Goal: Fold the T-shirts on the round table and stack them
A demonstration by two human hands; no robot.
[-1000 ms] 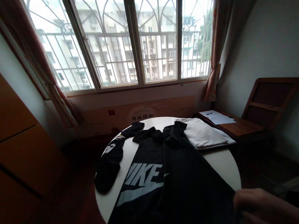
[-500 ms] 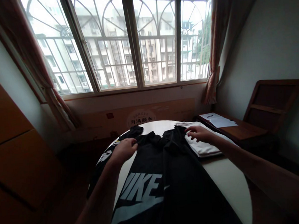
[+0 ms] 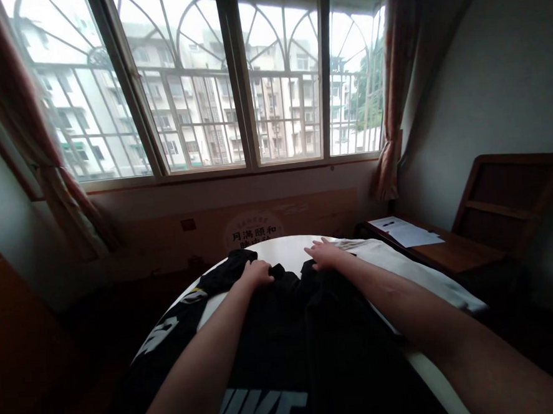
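Note:
A black garment (image 3: 279, 332) with large grey NIKE lettering lies spread over a round white table (image 3: 279, 249), its far edge bunched and wrinkled. My left hand (image 3: 259, 273) is at the far left of that edge, fingers curled down onto the cloth. My right hand (image 3: 325, 254) rests over the far right part, its fingers stretched out and apart; the thumb side is partly hidden. Left of my left arm lies another dark garment (image 3: 171, 319) with white and yellow print. Folded white cloth (image 3: 392, 259) lies under and beyond my right forearm.
To the right, a brown wooden chair or bench (image 3: 466, 245) holds sheets of paper (image 3: 407, 231). Behind the table a printed cardboard panel (image 3: 203, 236) leans below the barred window (image 3: 233, 110). Curtains (image 3: 390, 156) hang at both sides.
My view has shifted forward over the table. Both hands have moved to the far edge of the black garment, and my right hand has come inward, left of where it was.

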